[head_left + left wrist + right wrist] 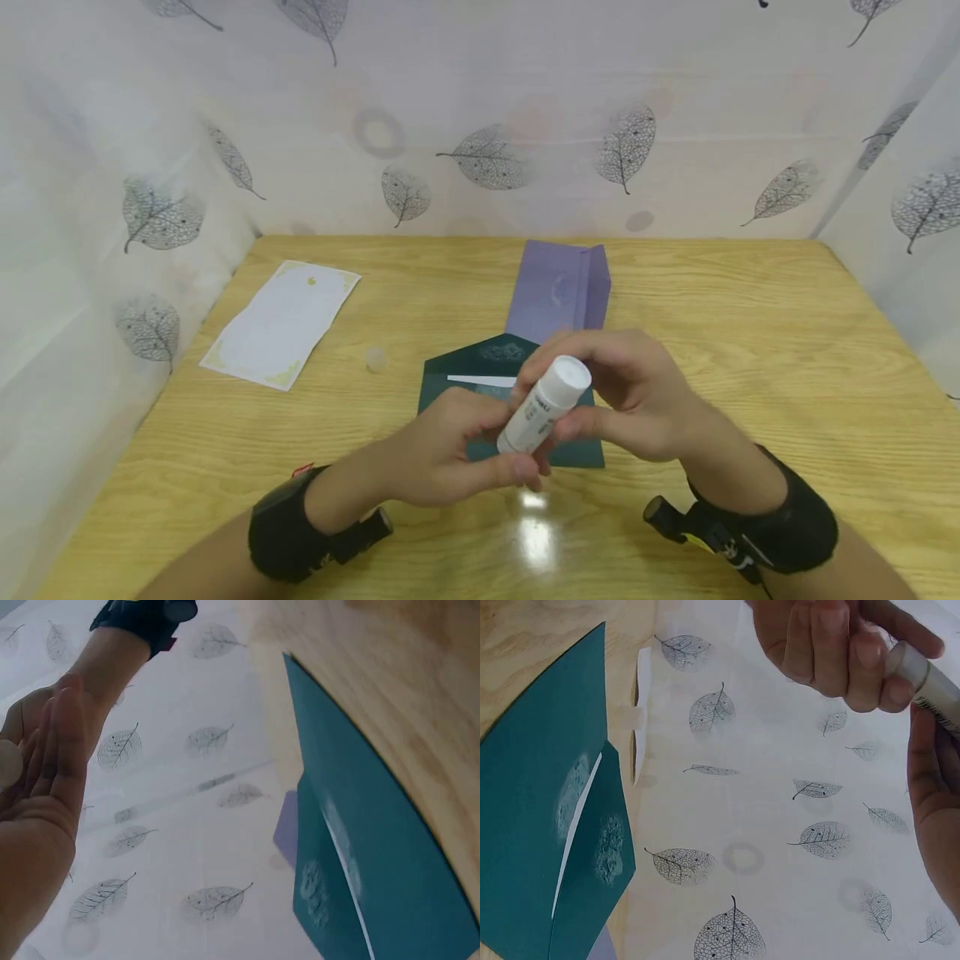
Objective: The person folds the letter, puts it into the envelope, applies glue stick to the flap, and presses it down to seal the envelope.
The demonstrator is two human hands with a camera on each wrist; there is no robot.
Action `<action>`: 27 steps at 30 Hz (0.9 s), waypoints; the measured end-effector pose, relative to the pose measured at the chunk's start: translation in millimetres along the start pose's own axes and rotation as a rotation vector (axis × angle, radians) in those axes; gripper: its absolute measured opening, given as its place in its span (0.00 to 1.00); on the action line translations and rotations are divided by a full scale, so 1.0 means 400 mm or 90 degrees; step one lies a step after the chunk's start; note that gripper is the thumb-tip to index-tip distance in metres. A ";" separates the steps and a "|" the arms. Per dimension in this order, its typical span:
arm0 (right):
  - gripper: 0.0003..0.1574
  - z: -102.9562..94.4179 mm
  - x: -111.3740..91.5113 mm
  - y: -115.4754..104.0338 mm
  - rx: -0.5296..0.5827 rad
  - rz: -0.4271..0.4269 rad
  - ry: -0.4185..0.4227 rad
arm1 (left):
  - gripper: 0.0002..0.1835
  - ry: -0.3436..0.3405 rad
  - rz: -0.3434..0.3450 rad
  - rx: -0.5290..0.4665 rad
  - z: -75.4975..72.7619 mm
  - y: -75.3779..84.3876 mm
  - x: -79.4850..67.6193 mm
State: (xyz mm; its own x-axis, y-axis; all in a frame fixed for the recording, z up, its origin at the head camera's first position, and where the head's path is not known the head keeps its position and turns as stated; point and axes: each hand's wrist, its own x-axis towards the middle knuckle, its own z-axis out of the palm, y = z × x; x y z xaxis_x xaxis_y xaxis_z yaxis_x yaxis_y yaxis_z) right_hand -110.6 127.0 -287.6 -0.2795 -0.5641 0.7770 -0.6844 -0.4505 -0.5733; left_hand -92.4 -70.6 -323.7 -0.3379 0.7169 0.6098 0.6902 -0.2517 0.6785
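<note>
A white glue stick [542, 410] is held between both hands above the table, tilted with its white cap upward. My left hand [453, 450] grips its lower end. The fingers and thumb of my right hand [637, 392] are curled round its side, just below the cap. Beneath the hands lies a dark green envelope [581, 452], partly covered by them, its pointed flap unfolded away from me. A white paper edge [472, 380] shows in its opening. Whitish smears [609, 851] mark the flap and the envelope's body near the opening.
A purple envelope [547, 287] with a raised flap lies behind the green one. To the left is a white sheet [277, 325] with gold corner patterns. A small translucent round piece [376, 359] sits between sheet and green envelope. A leaf-patterned curtain [525, 100] borders the table [787, 350].
</note>
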 end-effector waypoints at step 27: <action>0.19 0.034 0.002 -0.017 -0.105 0.044 -0.018 | 0.06 -0.011 -0.101 -0.068 0.000 -0.013 -0.016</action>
State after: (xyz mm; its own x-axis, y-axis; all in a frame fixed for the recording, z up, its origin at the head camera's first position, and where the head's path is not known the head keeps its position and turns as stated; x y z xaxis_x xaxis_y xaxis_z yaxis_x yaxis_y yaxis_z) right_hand -96.8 120.2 -286.6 -0.3116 -0.6105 0.7282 -0.7664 -0.2916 -0.5723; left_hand -93.8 -74.1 -331.1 -0.4254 0.7641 0.4849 0.5573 -0.2010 0.8056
